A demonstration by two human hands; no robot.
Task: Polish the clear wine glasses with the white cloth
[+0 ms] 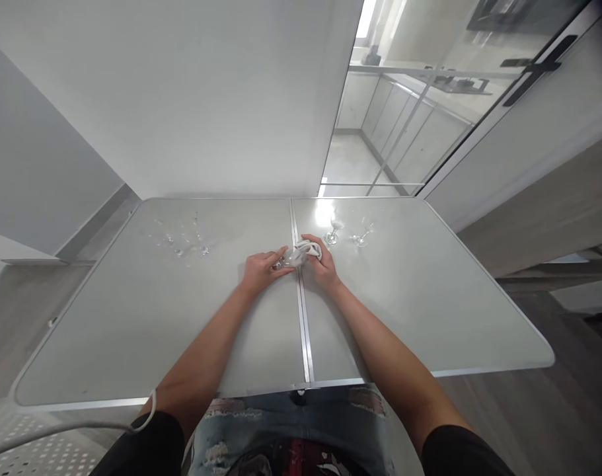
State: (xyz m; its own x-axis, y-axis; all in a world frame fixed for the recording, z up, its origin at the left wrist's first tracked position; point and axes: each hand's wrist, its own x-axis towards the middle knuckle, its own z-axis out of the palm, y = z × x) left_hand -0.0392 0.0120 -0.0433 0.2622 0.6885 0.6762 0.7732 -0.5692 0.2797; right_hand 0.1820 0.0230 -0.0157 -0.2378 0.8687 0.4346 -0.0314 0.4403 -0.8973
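Note:
My left hand (260, 271) is closed around one end of a clear stemmed glass (291, 259), which lies sideways just above the table's middle seam. In my right hand (325, 266) is a white cloth (309, 247), pressed against the other end of that glass. Fingers partly hide both the glass and the cloth. Close beyond my right hand, a clear stemmed glass (332, 237) stands upright, and a second stemmed glass (362, 239) is a little to its right.
Several clear glasses (179, 251) are grouped at the far left of the pale folding table (404, 297); their outlines are faint. A white wall (221, 119) meets the table's far edge. A glass door (410, 125) stands behind on the right. A cable (82, 426) hangs by my left arm.

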